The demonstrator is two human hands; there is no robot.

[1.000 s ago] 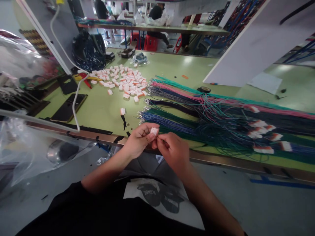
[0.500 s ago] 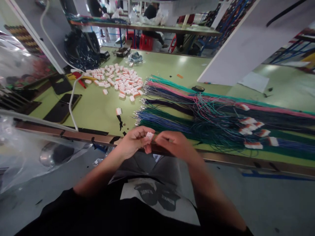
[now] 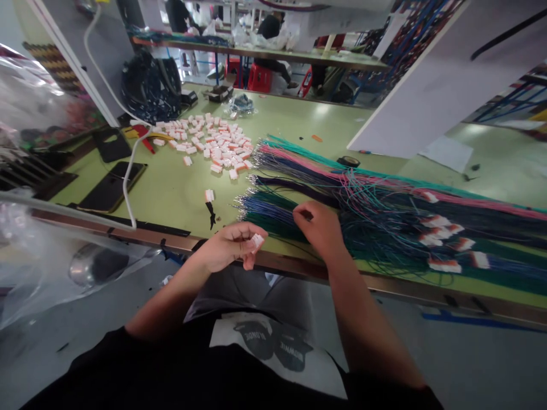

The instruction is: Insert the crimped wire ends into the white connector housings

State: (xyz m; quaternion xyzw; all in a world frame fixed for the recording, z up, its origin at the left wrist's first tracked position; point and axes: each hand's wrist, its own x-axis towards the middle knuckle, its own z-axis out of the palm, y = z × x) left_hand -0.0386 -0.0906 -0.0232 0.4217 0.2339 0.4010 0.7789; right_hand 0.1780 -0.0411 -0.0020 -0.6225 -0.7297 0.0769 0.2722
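Observation:
My left hand (image 3: 231,246) is closed at the table's front edge, with a small white and orange connector housing (image 3: 257,242) pinched between thumb and fingers. Over the near bundle of blue wires (image 3: 271,210), my right hand (image 3: 320,230) has its thumb and index finger pressed together. Whether a wire is between those fingertips is too small to tell. Dark green wires (image 3: 273,229) run beneath and beside this hand. A single connector housing (image 3: 209,195) lies on the table beyond my left hand, by a scrap of black tape (image 3: 211,215).
A pile of connector housings (image 3: 222,145) covers the far left of the table. Pink wires (image 3: 299,160) and teal wires (image 3: 294,147) stretch rightward, with several housings (image 3: 442,230) on the right. A phone (image 3: 111,187), a white cable (image 3: 126,176) and a black tape roll (image 3: 348,162) are there too.
My right hand has moved away from the connector housing, up and right over the wires. My left hand still holds the housing, nearly in the same place. The view has shifted slightly.

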